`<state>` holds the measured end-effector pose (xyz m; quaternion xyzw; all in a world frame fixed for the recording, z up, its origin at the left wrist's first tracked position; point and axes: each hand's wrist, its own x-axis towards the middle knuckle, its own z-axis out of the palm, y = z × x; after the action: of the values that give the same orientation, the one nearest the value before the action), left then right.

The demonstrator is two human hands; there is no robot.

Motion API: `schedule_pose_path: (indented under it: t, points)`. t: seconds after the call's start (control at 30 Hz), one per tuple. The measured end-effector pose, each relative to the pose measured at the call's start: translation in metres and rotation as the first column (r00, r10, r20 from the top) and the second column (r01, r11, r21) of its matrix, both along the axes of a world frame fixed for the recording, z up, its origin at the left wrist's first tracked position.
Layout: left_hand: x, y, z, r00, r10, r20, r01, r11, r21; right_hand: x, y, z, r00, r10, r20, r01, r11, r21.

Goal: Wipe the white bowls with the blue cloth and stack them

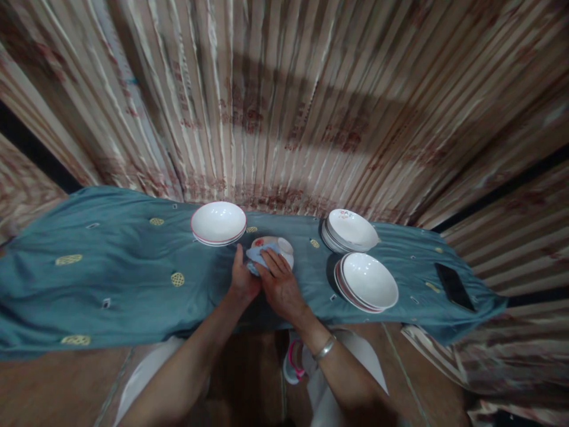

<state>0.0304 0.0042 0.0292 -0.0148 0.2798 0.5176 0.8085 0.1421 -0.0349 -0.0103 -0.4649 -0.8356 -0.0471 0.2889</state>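
A white bowl (288, 258) with a red floral mark is tipped so that its outside and foot ring face up, over the cloth-covered table. My left hand (244, 281) supports it from the near left, thumb raised beside the rim and the other fingers mostly hidden. Against the bowl's outer side, my right hand (280, 287) presses a crumpled light-blue cloth (258, 255), its fingers laid over it. Just beyond my left hand stands a small stack of white bowls (217, 222) with red rims.
Two more stacks of bowls stand to the right, a farther stack (353, 231) with a floral bowl on top and a nearer stack (371, 281). A dark phone (454, 286) lies near the right end of the green tablecloth (133, 284). A pleated curtain (284, 107) hangs behind.
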Motion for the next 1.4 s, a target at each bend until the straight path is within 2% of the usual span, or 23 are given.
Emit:
schedule_pose_path:
  t: [0.17, 0.37, 0.53, 0.63, 0.77, 0.9, 1.07, 1.27, 1.4]
  points:
    - [-0.008, 0.003, -0.004, 0.999, -0.032, -0.038, 0.031, 0.999, -0.007, 0.008, -0.007, -0.006, 1.0, 0.005, -0.007, -0.005, 1.0, -0.004]
    - [-0.009, 0.007, -0.004, 0.998, -0.07, 0.004, 0.07, 0.997, 0.034, 0.021, -0.013, -0.017, 1.0, -0.016, 0.006, 0.016, 1.0, 0.008]
    - [-0.004, 0.01, -0.005, 0.993, -0.039, -0.11, 0.044, 0.998, 0.045, 0.027, -0.016, -0.033, 0.987, -0.1, -0.128, 0.098, 0.995, -0.021]
    - [-0.003, 0.012, -0.012, 0.992, -0.031, -0.126, 0.035, 0.999, 0.037, 0.028, -0.017, -0.042, 0.953, -0.174, -0.25, 0.153, 0.983, -0.1]
    - [-0.002, 0.016, -0.022, 0.991, -0.014, -0.13, 0.018, 0.999, 0.028, 0.031, -0.016, -0.051, 0.882, -0.269, -0.387, 0.185, 0.953, -0.241]
    - [0.0, 0.015, -0.026, 0.984, -0.046, -0.174, 0.05, 0.999, 0.015, 0.035, -0.006, -0.059, 0.796, -0.33, -0.507, 0.175, 0.928, -0.328]
    - [0.003, 0.01, -0.021, 0.981, -0.073, -0.18, 0.078, 0.997, 0.019, 0.044, 0.013, -0.066, 0.605, -0.396, -0.691, 0.119, 0.903, -0.413]
    - [0.007, 0.007, -0.013, 0.983, -0.023, -0.18, 0.039, 0.995, 0.088, 0.054, 0.026, -0.061, 0.458, -0.463, -0.759, 0.019, 0.859, -0.512]
    - [0.009, 0.006, -0.014, 0.963, 0.023, -0.268, 0.008, 0.993, 0.114, 0.058, 0.035, -0.056, 0.387, -0.469, -0.794, -0.012, 0.859, -0.512]
